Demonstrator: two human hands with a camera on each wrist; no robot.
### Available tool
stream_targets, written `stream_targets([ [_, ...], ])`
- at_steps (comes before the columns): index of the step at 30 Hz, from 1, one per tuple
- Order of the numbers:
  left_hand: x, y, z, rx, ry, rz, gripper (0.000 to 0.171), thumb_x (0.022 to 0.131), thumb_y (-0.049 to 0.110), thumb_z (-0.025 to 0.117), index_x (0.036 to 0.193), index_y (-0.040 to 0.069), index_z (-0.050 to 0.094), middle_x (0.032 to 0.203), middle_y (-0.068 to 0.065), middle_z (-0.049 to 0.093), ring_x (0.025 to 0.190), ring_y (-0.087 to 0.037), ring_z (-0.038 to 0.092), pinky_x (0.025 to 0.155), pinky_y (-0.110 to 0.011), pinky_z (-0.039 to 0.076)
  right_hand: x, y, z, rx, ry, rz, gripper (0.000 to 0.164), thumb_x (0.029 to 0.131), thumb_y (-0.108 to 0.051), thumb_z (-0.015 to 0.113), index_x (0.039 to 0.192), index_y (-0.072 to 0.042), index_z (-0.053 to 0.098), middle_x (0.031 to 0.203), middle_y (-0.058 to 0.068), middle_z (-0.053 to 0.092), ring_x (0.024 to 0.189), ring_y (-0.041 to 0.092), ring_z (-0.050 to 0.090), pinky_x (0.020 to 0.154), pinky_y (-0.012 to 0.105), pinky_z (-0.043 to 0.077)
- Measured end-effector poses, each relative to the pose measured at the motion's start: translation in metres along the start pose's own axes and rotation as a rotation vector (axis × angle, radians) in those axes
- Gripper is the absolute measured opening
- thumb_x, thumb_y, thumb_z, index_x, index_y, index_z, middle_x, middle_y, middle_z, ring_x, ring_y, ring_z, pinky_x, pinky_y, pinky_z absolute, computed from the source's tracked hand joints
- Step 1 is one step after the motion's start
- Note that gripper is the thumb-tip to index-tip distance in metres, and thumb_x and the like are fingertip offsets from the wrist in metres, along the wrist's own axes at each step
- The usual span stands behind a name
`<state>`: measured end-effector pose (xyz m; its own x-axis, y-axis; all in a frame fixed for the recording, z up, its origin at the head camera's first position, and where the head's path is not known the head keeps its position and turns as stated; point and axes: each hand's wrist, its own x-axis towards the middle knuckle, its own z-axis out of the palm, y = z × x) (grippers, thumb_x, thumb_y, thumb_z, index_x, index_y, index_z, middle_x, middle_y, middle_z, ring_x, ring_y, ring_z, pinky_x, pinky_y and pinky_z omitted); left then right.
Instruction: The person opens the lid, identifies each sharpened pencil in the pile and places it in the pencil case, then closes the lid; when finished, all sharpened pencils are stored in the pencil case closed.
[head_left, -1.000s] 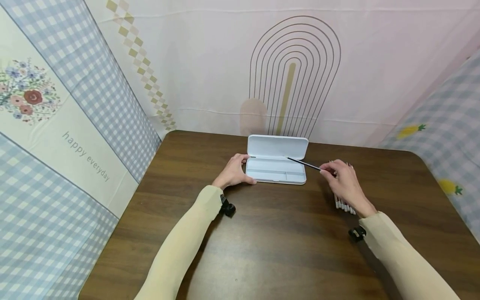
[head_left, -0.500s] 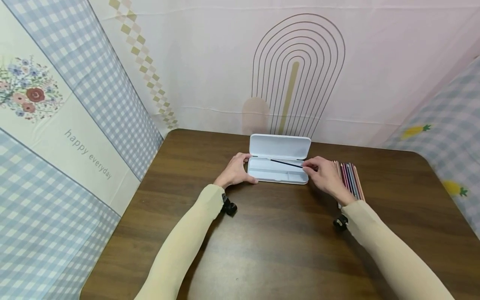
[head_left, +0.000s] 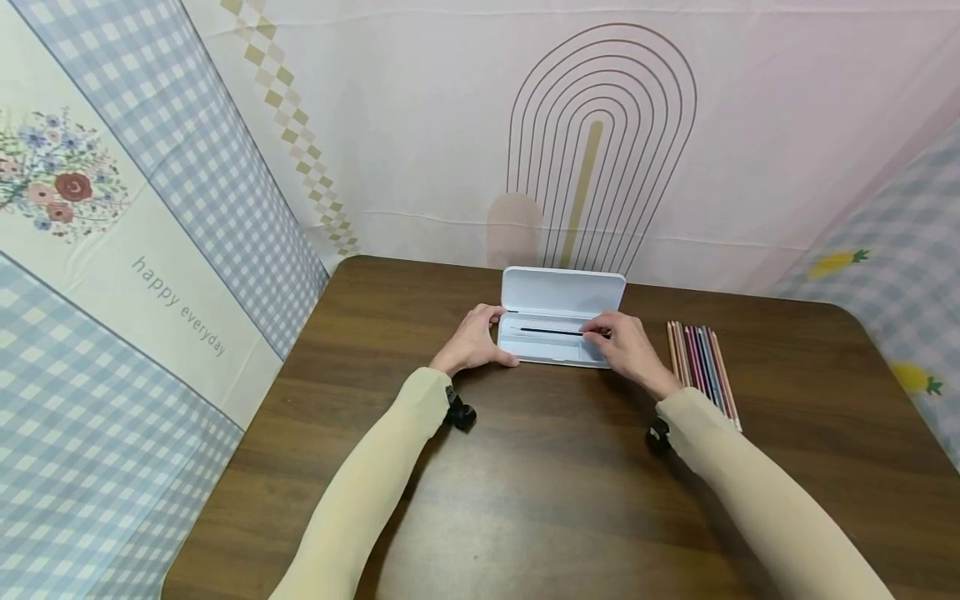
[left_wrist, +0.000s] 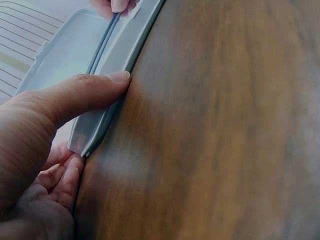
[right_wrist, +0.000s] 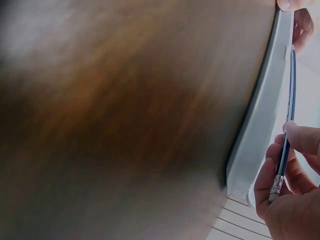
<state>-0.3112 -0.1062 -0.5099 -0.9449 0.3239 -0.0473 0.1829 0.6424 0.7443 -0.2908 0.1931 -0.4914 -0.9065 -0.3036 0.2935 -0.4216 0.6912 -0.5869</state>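
A white pencil case (head_left: 564, 290) lies with its lid raised near the back of the table. My left hand (head_left: 472, 340) grips its left end, thumb (left_wrist: 95, 92) along the front edge and fingers at the back corner. Between thumb and fingers, my right hand (head_left: 628, 348) pinches a dark pencil (head_left: 551, 332) over the case's base. The pencil runs roughly lengthwise along the case, its pale tip toward the left. A metal band and eraser (right_wrist: 275, 189) show at the end by my right palm. Whether the pencil touches the case floor, I cannot tell.
Right of the case, several coloured pencils (head_left: 701, 367) lie side by side on the brown wooden table (head_left: 525, 483). A pale patterned cloth (head_left: 420, 125) hangs behind the table's back edge. Divider walls split the case's base into compartments.
My right hand has moved left from above the row of pencils to the case, bringing the dark pencil over its base and levelling it along its length. My left hand keeps its grip.
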Motion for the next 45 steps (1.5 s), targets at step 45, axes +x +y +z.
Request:
stream_targets([
  [45, -0.001, 0.002, -0.001, 0.009, -0.009, -0.002, 0.099, 0.076, 0.026, 0.100, 0.159, 0.006, 0.050, 0.157, -0.016, 0.052, 0.146, -0.032, 0.049, 0.127, -0.046, 0.044, 0.048, -0.022, -0.007, -0.087, -0.423, 0.231, 0.018, 0.101, -0.001, 0.065, 0.104, 0.004, 0.082, 0.107, 0.020, 0.080, 0.081, 0.019, 0.058, 0.069, 0.026, 0.048],
])
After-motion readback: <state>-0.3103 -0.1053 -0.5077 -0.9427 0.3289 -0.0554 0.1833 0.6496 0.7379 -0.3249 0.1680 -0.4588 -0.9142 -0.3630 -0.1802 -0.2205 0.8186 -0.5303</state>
